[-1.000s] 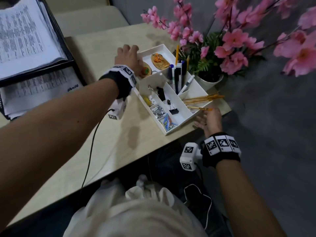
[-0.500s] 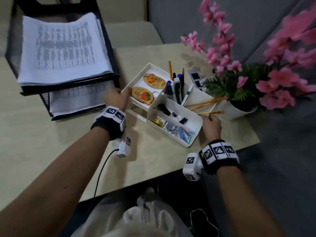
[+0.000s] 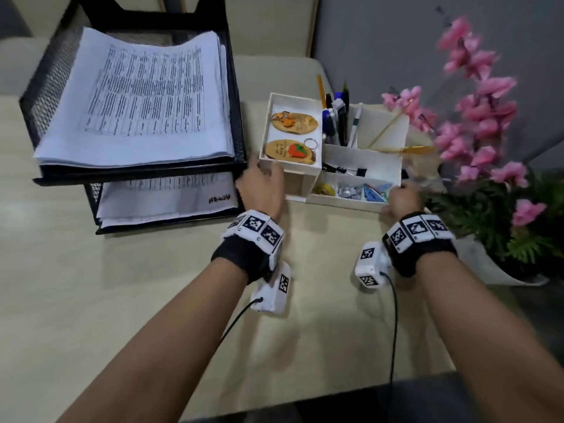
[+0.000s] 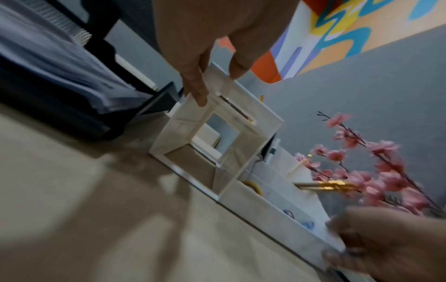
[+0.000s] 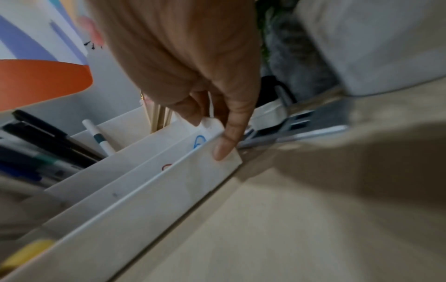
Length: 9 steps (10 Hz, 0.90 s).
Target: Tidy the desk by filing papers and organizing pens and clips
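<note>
A white desk organizer [image 3: 360,157] stands mid-table, right of the black mesh paper tray [image 3: 236,96]. Its compartments hold pens [image 3: 337,120], yellow pencils [image 3: 409,149], black binder clips [image 3: 345,170], coloured paper clips [image 3: 372,190] and two wooden key tags [image 3: 293,120]. My left hand [image 3: 262,184] pinches the organizer's [image 4: 263,114] left front corner, thumb and finger on either side of the wall; seen close, the left hand [image 4: 217,82]. My right hand [image 3: 403,196] grips the right front corner, thumb on the outer wall of the organizer [image 5: 169,190], fingers inside; seen close, the right hand [image 5: 210,133].
Printed papers [image 3: 146,96] fill the tray's top tier and more papers [image 3: 168,193] lie in the lower tier. A pink flowering plant [image 3: 488,148] in a white pot [image 3: 488,267] crowds the right edge, close to my right hand. Bare tabletop [image 3: 320,331] lies in front.
The organizer has moved from the table's right edge leftward to beside the paper tray and turned square to me. My right hand went from open near it to gripping its corner.
</note>
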Each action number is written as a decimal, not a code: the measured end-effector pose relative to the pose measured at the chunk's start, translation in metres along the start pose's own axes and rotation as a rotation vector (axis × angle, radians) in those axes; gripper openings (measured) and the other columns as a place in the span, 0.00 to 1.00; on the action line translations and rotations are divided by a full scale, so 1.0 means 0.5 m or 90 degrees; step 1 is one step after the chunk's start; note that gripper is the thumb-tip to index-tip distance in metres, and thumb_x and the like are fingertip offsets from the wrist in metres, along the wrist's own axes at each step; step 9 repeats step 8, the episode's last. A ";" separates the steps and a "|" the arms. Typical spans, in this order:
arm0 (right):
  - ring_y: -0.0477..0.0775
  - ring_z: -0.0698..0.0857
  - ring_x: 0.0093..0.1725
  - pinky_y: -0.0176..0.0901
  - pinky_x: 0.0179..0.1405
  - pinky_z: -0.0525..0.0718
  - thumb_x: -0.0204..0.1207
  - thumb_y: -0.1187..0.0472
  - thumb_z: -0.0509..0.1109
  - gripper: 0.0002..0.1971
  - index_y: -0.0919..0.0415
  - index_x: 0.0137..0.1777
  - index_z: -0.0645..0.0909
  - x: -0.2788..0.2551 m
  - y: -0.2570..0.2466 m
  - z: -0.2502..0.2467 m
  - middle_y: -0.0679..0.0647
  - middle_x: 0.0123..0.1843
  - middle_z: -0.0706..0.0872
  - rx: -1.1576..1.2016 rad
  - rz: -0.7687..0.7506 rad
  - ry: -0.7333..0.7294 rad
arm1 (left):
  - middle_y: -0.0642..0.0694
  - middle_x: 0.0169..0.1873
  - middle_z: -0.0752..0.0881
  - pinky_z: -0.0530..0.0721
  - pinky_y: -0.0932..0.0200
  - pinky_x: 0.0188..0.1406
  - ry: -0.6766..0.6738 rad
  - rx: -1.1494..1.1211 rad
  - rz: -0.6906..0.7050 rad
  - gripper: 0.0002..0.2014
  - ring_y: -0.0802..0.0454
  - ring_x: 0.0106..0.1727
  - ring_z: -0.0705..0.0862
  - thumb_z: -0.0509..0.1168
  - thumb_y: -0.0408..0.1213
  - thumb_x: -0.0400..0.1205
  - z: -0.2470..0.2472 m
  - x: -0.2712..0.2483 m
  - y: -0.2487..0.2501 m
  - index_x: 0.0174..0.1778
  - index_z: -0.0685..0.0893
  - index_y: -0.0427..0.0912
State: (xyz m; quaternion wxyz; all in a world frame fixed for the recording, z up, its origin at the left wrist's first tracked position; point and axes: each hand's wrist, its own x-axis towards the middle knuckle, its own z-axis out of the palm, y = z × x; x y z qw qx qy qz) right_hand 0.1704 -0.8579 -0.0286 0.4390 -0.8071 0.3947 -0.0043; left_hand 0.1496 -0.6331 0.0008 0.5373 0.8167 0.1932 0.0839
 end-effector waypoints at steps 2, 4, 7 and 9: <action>0.65 0.83 0.56 0.45 0.46 0.77 0.76 0.71 0.56 0.16 0.69 0.58 0.83 0.076 -0.089 0.051 0.65 0.56 0.86 -0.009 -0.111 0.024 | 0.37 0.79 0.63 0.60 0.65 0.69 -0.033 0.037 0.068 0.34 0.43 0.79 0.64 0.59 0.33 0.82 0.060 0.065 0.022 0.83 0.52 0.37; 0.58 0.78 0.66 0.47 0.64 0.76 0.76 0.69 0.55 0.25 0.63 0.74 0.71 0.116 -0.163 0.094 0.59 0.65 0.79 -0.065 -0.166 -0.138 | 0.38 0.83 0.53 0.55 0.66 0.74 -0.012 0.041 0.032 0.40 0.45 0.82 0.57 0.60 0.34 0.82 0.086 0.106 0.022 0.83 0.41 0.37; 0.63 0.75 0.71 0.47 0.69 0.72 0.77 0.72 0.57 0.23 0.66 0.73 0.71 0.055 -0.136 0.065 0.65 0.73 0.76 -0.141 -0.268 -0.141 | 0.41 0.79 0.66 0.66 0.56 0.78 -0.157 -0.017 0.047 0.41 0.43 0.78 0.69 0.60 0.31 0.81 0.011 0.077 0.018 0.84 0.40 0.44; 0.64 0.75 0.71 0.45 0.71 0.69 0.76 0.72 0.60 0.19 0.64 0.66 0.78 -0.055 -0.029 0.031 0.66 0.70 0.76 -0.107 -0.310 -0.133 | 0.43 0.77 0.69 0.67 0.60 0.73 -0.210 0.097 0.083 0.39 0.45 0.77 0.69 0.56 0.53 0.77 -0.078 -0.036 -0.024 0.82 0.52 0.46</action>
